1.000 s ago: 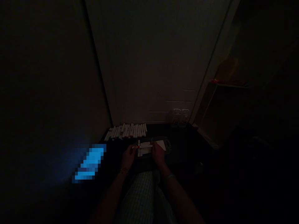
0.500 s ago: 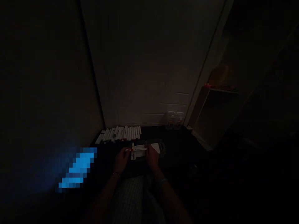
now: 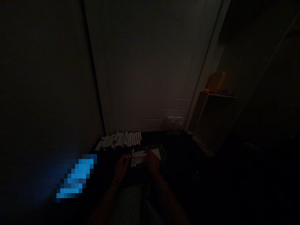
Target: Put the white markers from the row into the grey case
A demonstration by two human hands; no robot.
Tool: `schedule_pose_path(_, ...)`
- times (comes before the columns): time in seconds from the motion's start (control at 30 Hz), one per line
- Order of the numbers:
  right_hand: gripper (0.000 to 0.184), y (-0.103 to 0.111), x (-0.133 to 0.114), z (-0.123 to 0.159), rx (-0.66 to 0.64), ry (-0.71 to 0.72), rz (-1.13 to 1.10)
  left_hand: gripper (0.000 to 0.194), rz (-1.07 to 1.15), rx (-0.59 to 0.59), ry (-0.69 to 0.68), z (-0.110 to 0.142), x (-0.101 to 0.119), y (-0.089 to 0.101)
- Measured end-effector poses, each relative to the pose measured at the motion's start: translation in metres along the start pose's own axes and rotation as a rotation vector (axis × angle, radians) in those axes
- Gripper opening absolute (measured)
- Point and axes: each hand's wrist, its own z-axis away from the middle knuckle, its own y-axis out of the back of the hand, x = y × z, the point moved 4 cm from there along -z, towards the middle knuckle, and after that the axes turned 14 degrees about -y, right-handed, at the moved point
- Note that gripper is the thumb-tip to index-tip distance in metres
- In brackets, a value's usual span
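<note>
Here, the left hand (image 3: 121, 165) and right hand (image 3: 152, 160) grip 1 white marker (image 3: 140, 155).

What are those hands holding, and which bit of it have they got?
It's dark, but it looks like a white marker: the left grip has its left end, the right grip its right end.

white marker (image 3: 140, 155) | red-banded | crosswise between hands (image 3: 121, 165) | over open case (image 3: 163, 152)
</note>
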Motion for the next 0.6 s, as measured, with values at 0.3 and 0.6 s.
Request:
schedule_pose_path(0.3,0.025,0.0,-0.0026,0.0002,-0.009,0.043,-0.015,0.036,-0.015,-0.002,-0.014,0.0007,-0.0007,-0.0008)
schedule_pose_path(0.6,0.028,0.003,-0.0046,-0.0001,-0.04,0.053,0.028,0.038,-0.024,-0.009,0.007,0.0013,0.0016,0.0001)
